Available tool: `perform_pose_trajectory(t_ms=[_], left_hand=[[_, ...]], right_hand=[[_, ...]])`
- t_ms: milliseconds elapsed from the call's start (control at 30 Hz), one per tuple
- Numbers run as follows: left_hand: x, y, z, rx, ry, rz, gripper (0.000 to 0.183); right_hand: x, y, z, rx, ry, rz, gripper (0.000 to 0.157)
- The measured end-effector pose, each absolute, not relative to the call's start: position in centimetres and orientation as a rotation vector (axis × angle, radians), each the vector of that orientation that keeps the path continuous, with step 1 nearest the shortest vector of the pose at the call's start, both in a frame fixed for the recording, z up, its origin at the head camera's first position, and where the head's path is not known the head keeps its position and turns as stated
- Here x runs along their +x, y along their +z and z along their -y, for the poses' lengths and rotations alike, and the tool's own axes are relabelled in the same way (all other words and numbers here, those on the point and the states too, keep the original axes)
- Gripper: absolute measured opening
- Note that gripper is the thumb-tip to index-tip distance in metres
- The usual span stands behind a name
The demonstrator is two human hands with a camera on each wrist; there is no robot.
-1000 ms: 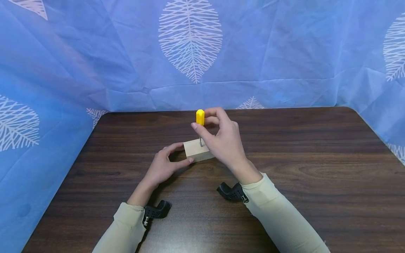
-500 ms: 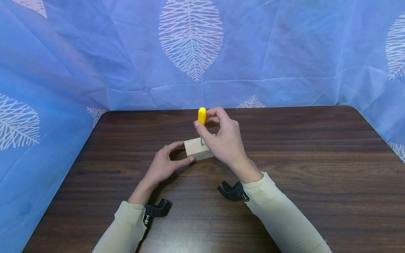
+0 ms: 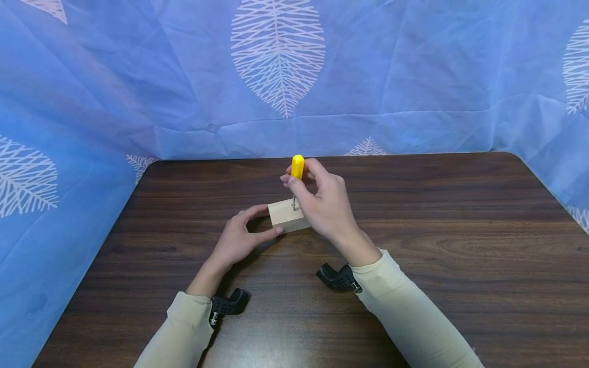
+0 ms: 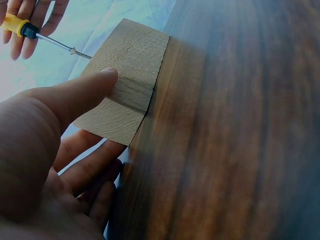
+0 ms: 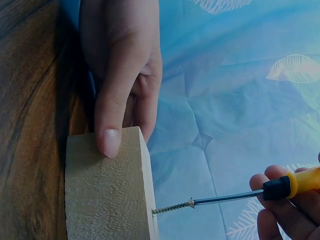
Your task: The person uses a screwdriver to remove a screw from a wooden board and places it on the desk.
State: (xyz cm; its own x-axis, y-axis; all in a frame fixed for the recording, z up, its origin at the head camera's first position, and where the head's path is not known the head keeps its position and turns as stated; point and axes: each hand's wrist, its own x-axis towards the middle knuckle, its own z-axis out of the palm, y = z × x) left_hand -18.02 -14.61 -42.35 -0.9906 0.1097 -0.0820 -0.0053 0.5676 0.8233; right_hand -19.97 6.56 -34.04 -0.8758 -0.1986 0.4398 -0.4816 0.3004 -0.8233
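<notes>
A pale wooden block (image 3: 289, 223) lies on the dark table, and my left hand (image 3: 235, 242) holds its left end between thumb and fingers. A screw (image 5: 172, 207) stands up from the block's top face, its tip at the wood and most of its thread showing. The shaft of a yellow-handled screwdriver (image 3: 297, 166) meets the screw's head in line with it. Around the black and yellow handle, my right hand (image 3: 332, 208) has its thumb and fingertips. In the head view that hand covers the block's right end.
The dark wood-grain table (image 3: 460, 245) spreads out around the block. A blue cloth with white leaf prints (image 3: 278, 56) hangs behind its far edge and along the sides. Black wrist mounts (image 3: 230, 302) stick out from both sleeves, above the tabletop.
The screwdriver handle has shifted slightly right and tilted a little that way. My right thumb and fingers have moved around the handle. My left hand and the block stay almost still.
</notes>
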Motion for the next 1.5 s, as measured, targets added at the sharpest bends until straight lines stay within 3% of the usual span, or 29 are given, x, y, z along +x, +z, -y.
perform_pose_trajectory(t_ms=[567,967,1500], left_hand=[[-17.98,-42.23,14.59,0.120,1.407,-2.673,0.070],[-17.89,-42.22,14.57,0.128,1.411,-2.671,0.070],[-17.95,-42.29,14.56,0.132,1.420,-2.675,0.068]], right_hand=[[-20.18,-34.33,-6.68,0.675,1.481,2.290,0.011],[-20.10,-34.09,-6.78,0.631,1.529,2.328,0.030],[-19.99,-34.15,-6.78,0.653,1.560,2.269,0.015]])
